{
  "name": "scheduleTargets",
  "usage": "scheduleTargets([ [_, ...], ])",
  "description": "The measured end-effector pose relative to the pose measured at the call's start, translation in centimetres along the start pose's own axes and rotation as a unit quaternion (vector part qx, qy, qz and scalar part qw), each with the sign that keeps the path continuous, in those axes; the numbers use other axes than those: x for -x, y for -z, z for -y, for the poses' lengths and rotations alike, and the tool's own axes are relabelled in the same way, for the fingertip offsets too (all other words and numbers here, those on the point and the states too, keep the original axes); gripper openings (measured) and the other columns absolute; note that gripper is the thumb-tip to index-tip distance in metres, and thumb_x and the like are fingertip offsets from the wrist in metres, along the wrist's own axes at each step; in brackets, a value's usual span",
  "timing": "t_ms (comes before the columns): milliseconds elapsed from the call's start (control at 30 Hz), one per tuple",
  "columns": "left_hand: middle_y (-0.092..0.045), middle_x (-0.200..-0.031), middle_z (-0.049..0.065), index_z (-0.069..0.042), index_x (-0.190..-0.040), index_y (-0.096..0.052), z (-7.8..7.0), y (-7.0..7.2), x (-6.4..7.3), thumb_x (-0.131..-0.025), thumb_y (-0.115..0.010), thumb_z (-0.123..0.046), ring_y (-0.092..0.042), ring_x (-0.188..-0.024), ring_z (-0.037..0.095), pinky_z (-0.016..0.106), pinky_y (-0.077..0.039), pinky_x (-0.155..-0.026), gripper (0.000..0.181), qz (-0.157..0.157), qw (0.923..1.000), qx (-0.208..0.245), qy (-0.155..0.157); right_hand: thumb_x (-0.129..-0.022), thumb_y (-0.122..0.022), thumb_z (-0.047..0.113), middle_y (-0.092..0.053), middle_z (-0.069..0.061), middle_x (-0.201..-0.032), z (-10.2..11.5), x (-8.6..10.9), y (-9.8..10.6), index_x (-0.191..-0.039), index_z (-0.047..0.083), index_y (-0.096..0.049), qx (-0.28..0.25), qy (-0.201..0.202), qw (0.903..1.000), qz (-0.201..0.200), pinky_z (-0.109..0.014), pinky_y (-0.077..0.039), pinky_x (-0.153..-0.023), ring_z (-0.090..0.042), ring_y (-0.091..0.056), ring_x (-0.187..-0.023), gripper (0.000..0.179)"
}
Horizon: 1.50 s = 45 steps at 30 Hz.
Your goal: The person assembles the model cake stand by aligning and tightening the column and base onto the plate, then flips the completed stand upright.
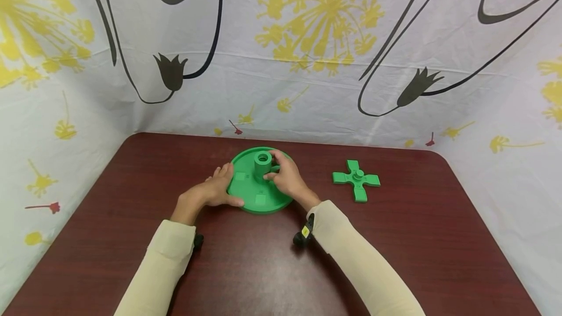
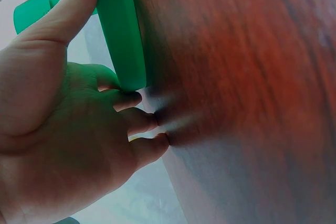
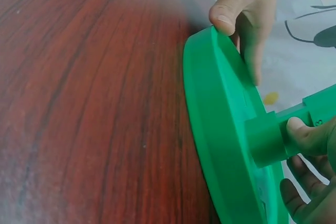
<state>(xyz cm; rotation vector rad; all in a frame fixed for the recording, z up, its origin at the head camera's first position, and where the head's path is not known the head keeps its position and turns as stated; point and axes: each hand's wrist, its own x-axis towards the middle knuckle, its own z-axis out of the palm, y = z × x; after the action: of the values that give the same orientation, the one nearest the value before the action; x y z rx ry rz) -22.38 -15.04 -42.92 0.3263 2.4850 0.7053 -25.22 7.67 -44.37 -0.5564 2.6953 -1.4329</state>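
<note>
A round green base plate with a raised rim lies flat on the table. From its middle rises a green cylindrical post, hollow at the top. In the right wrist view, the post's upper tube stands in a wider collar on the plate. My left hand holds the plate at its left side, thumb over the near rim and fingers spread along the far left edge, some fingertips at the tabletop. My right hand grips the post's tube from the right between thumb and fingers.
A green cross-shaped piece with a short round stub at its centre lies to the right on the dark red-brown table. A white cloth with yellow and black flower prints hangs behind and on both sides of the table.
</note>
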Motion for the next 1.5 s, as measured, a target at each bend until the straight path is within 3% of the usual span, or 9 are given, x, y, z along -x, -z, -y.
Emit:
scheduleTargets([
  [533,0.014,-0.163,0.023,0.004,-0.155,0.013,-0.9,0.0,-0.1,-0.092,-0.070,-0.042,0.010,-0.150,0.044,0.060,-0.005,-0.121,0.114,0.011,0.9997,-0.018,0.016,-0.093,-0.068,0.006,-0.058,-0.015,-0.126,0.0,0.5,-0.2,-0.147,0.009,-0.039,0.066,-0.004,0.9976,0.018,-0.042,-0.048,-0.087,-0.028,-0.054,-0.106,0.062],
  [700,0.015,-0.163,0.023,0.004,-0.155,0.013,-0.9,0.2,0.0,-0.092,-0.070,-0.043,0.011,-0.150,0.044,0.060,-0.005,-0.121,0.114,0.019,0.9994,-0.019,0.019,-0.093,-0.068,0.005,-0.058,-0.015,-0.126,-0.1,0.5,-0.1,-0.147,0.008,-0.039,0.038,-0.002,0.9991,0.020,-0.040,-0.051,-0.085,-0.028,-0.058,-0.105,0.061],
  [867,0.013,-0.163,0.024,0.004,-0.155,0.011,-0.5,0.1,0.1,-0.092,-0.069,-0.043,0.010,-0.150,0.045,0.061,-0.005,-0.120,0.113,0.011,0.9997,-0.017,0.011,-0.090,-0.072,0.005,-0.057,-0.016,-0.133,-0.1,0.5,0.6,-0.146,0.005,-0.040,0.026,0.013,0.9994,0.021,-0.041,-0.053,-0.092,-0.030,-0.059,-0.116,0.064],
  [1100,0.012,-0.163,0.025,0.005,-0.155,0.011,0.0,-0.2,0.2,-0.091,-0.071,-0.042,0.010,-0.149,0.046,0.062,-0.005,-0.120,0.114,-0.003,1.0000,-0.001,-0.008,-0.090,-0.071,0.003,-0.057,-0.015,-0.137,-0.3,1.0,3.4,-0.140,0.005,-0.048,0.042,0.039,0.9980,0.028,-0.048,-0.049,-0.100,-0.033,-0.056,-0.124,0.055],
  [1500,0.011,-0.163,0.025,0.003,-0.156,0.010,0.0,-0.1,0.3,-0.091,-0.071,-0.041,0.010,-0.150,0.045,0.061,-0.004,-0.120,0.114,-0.004,0.9999,0.008,-0.008,-0.095,-0.068,0.011,-0.055,-0.016,-0.137,-2.2,3.0,10.0,-0.137,0.005,-0.052,0.114,0.018,0.9933,-0.007,-0.054,-0.044,-0.102,-0.035,-0.050,-0.129,0.045],
])
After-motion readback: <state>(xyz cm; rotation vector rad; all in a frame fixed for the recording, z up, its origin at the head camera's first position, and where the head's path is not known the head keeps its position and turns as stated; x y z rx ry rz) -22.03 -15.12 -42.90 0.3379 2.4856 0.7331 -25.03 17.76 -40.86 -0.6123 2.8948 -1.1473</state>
